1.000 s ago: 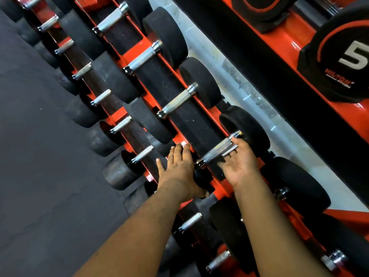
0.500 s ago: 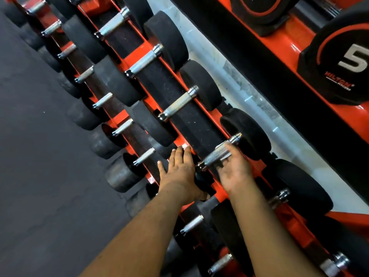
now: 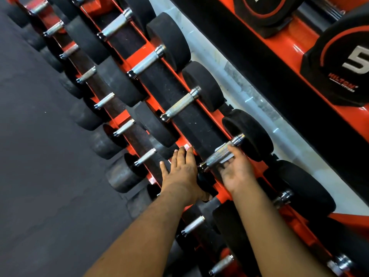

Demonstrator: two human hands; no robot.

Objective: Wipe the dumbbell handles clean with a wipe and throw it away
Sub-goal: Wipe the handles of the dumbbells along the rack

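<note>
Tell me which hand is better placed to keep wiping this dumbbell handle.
Right. The right hand is already at the knurled handle, fingers reaching beneath it, with a pale wipe seemingly between. The left hand lies flat, fingers straight, on the black dumbbell head beside it, probably steadying.

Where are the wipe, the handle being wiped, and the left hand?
wipe (image 3: 225, 157), head view, pale strip under handle.
knurled handle (image 3: 219, 154), head view, mid-shaft.
left hand (image 3: 182, 172), head view, back of hand.
</note>
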